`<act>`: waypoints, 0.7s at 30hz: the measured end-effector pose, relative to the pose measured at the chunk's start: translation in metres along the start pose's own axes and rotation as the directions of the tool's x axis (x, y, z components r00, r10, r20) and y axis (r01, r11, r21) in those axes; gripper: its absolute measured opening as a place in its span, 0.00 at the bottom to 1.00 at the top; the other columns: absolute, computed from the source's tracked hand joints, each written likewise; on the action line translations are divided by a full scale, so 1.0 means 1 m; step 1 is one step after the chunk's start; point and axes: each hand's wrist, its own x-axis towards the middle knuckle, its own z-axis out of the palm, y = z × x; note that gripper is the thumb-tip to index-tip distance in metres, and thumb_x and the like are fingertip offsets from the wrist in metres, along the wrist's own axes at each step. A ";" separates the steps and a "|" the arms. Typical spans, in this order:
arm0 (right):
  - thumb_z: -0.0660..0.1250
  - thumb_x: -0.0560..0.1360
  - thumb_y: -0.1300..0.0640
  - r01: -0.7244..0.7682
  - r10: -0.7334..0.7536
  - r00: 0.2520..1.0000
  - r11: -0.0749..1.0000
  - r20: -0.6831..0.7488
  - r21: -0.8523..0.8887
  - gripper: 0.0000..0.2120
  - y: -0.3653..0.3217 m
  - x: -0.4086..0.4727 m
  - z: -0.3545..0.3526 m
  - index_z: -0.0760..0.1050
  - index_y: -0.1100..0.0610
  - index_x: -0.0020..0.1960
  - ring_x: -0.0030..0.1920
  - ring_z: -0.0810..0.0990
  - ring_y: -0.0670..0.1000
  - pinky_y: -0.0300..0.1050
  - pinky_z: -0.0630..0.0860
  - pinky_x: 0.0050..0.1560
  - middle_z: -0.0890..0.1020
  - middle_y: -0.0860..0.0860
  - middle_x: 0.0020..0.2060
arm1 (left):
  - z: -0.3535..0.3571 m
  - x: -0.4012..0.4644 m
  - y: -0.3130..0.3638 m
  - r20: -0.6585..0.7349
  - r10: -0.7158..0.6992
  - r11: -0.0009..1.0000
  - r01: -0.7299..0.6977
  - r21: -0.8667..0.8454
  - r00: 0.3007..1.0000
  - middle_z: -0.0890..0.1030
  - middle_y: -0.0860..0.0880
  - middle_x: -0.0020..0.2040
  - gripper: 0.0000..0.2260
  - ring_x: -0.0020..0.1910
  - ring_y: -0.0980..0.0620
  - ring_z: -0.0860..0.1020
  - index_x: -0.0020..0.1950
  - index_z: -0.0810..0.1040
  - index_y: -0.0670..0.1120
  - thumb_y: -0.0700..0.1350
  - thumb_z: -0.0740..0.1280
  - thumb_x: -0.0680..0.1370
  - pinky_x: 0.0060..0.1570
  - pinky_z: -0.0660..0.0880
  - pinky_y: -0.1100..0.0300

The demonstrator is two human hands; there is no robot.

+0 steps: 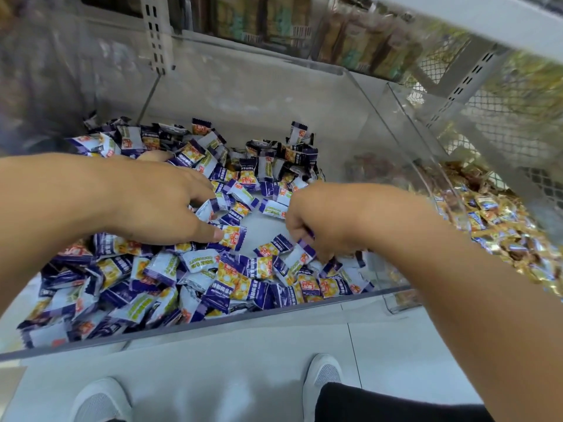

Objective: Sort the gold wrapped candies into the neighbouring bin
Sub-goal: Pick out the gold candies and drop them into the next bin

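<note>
In the clear bin (213, 324) of purple-and-white candies (158, 269), the left hand (158, 205) lies spread, fingers flat on the wrappers. Right of it, the right hand (316, 217) is curled, seemingly around a purple wrapper. This looks like searching; next, a gold one must be found. Gold candies (499, 226) fill the bin right of this one. Above stand shelves (365, 35); below, pale floor (231, 376).

I'm looking into a shop's loose-sweets section: clear plastic bins (405, 123) hold heaps of wrapped candies (158, 269). Behind them stand slotted shelf uprights (154, 32), wire mesh backing (487, 102), and shelved packets bearing barcode labels (301, 32).
</note>
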 end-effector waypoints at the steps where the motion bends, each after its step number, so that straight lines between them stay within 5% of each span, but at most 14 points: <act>1: 0.69 0.73 0.65 -0.027 0.032 0.998 0.996 -0.053 0.080 0.07 0.007 0.000 -0.003 0.76 0.54 0.41 0.33 0.74 0.49 0.36 0.72 0.29 0.77 0.50 0.35 | 0.000 0.000 0.000 -0.002 -0.001 1.000 0.001 -0.001 1.000 0.50 0.70 0.77 0.30 0.80 0.47 0.43 0.72 0.63 0.68 0.75 0.55 0.72 0.74 0.53 0.41; 5: 0.72 0.71 0.65 -0.043 0.105 0.937 0.981 -0.332 0.188 0.09 0.028 -0.005 -0.020 0.83 0.52 0.46 0.43 0.78 0.51 0.38 0.66 0.32 0.80 0.49 0.40 | 0.001 0.000 0.000 -0.012 0.008 1.000 -0.008 -0.015 1.000 0.50 0.71 0.76 0.32 0.80 0.47 0.44 0.72 0.63 0.67 0.76 0.53 0.70 0.75 0.55 0.41; 7: 0.78 0.69 0.51 0.042 0.022 0.960 0.975 -0.280 0.220 0.13 0.023 -0.011 -0.024 0.83 0.47 0.53 0.49 0.76 0.47 0.38 0.68 0.43 0.78 0.43 0.48 | 0.001 0.000 -0.001 -0.007 0.014 1.000 -0.014 -0.005 1.000 0.51 0.72 0.76 0.33 0.80 0.47 0.44 0.71 0.63 0.68 0.77 0.53 0.68 0.75 0.55 0.40; 10: 0.77 0.65 0.38 0.132 -0.132 0.991 0.954 -0.019 0.270 0.27 -0.003 -0.020 -0.018 0.77 0.40 0.62 0.58 0.72 0.45 0.44 0.70 0.55 0.72 0.39 0.57 | 0.000 -0.003 0.003 -0.016 0.002 0.999 -0.002 -0.032 1.000 0.57 0.71 0.75 0.30 0.79 0.47 0.48 0.66 0.69 0.66 0.77 0.53 0.68 0.74 0.57 0.41; 13: 0.77 0.68 0.41 0.142 -0.161 0.984 0.966 0.070 0.215 0.27 -0.017 -0.012 -0.002 0.75 0.45 0.64 0.56 0.76 0.50 0.44 0.73 0.46 0.74 0.43 0.56 | -0.001 -0.007 0.012 -0.009 -0.022 0.995 0.021 -0.103 1.000 0.64 0.68 0.71 0.35 0.77 0.46 0.52 0.59 0.75 0.63 0.81 0.46 0.64 0.70 0.56 0.42; 17: 0.75 0.72 0.53 0.137 -0.130 0.990 0.961 -0.047 0.241 0.10 -0.005 -0.002 0.004 0.81 0.50 0.52 0.42 0.77 0.47 0.37 0.70 0.34 0.81 0.48 0.47 | 0.003 -0.011 0.020 -0.058 0.037 0.999 -0.035 0.030 0.998 0.65 0.69 0.66 0.49 0.73 0.43 0.58 0.54 0.72 0.64 0.87 0.40 0.45 0.65 0.63 0.42; 20: 0.72 0.73 0.61 0.087 -0.042 0.982 0.966 -0.186 0.245 0.09 0.012 0.006 0.002 0.83 0.48 0.48 0.40 0.79 0.47 0.39 0.74 0.36 0.81 0.48 0.44 | 0.005 -0.012 0.019 -0.058 0.038 0.998 -0.035 0.055 0.998 0.66 0.68 0.63 0.43 0.72 0.43 0.60 0.53 0.70 0.63 0.86 0.44 0.50 0.61 0.66 0.47; 21: 0.70 0.72 0.64 0.060 0.002 0.967 0.971 -0.255 0.233 0.12 0.017 0.007 0.000 0.82 0.47 0.48 0.42 0.80 0.51 0.43 0.77 0.40 0.81 0.49 0.48 | 0.005 -0.013 0.020 -0.061 0.062 0.998 -0.060 0.027 0.996 0.66 0.67 0.64 0.39 0.72 0.45 0.61 0.54 0.70 0.63 0.85 0.48 0.54 0.59 0.67 0.56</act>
